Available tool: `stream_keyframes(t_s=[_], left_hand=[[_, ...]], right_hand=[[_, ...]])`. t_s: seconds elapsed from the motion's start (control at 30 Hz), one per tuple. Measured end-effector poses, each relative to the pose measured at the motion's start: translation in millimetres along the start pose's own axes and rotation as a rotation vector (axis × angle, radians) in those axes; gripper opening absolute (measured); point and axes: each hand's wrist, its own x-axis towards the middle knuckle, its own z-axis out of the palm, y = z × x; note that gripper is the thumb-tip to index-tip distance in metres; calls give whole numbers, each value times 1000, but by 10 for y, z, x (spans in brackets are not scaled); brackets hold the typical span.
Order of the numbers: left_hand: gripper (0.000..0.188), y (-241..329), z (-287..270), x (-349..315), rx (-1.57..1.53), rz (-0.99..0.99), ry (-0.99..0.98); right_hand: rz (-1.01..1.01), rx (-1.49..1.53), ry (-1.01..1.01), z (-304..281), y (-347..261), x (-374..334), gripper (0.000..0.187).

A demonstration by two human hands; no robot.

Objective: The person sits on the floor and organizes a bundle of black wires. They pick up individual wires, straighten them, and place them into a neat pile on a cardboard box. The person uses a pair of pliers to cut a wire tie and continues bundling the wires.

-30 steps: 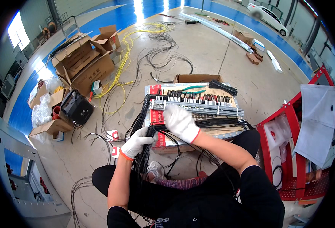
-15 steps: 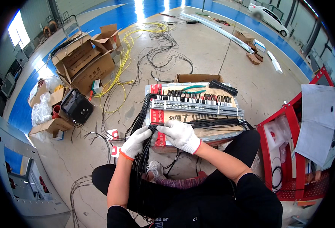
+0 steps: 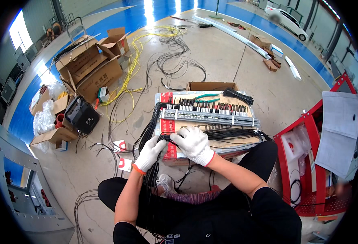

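My left hand (image 3: 149,153), in a white knit glove, is closed round a thick bundle of black wires (image 3: 151,173) at the near left corner of a cardboard box (image 3: 189,151). Right beside it, my gloved right hand (image 3: 193,144) pinches the same wires where they bend across the box. From there more black wires (image 3: 232,134) run right along the box top. A grey terminal strip (image 3: 211,116) lies behind my hands, with a row of labelled wire ends along its far side. Green-handled pliers (image 3: 206,99) rest beyond it.
A bunch of thin black strips (image 3: 238,96) lies at the box's far right corner. Yellow cable (image 3: 136,61) and loose black cable spread over the floor ahead. Opened cartons (image 3: 91,69) and a black case (image 3: 81,116) stand left; a red metal frame (image 3: 315,162) stands right.
My left hand has shifted slightly right and wraps further round the wire bundle. The right hand has moved a little up and left across the wires, staying close to the left.
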Motion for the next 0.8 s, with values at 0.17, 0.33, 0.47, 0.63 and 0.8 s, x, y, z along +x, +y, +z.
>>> stream_keyframes(t_s=[0.17, 0.33, 0.47, 0.63, 0.8], left_hand=[[20, -14, -28, -5, -21, 10, -20], [23, -14, -63, -36, -40, -4, -73], [27, -104, -26, -9, 15, 71, 42], [23, -152, -42, 13, -216, -8, 61], [19, -110, -50, 19, -252, 36, 47]], right_hand=[[-27, 310, -185, 91, -24, 193, 43], [99, 422, -551, 251, 135, 323, 38], [72, 507, -592, 204, 171, 386, 37], [74, 814, -514, 430, 363, 301, 43], [67, 928, -491, 353, 537, 438, 38]])
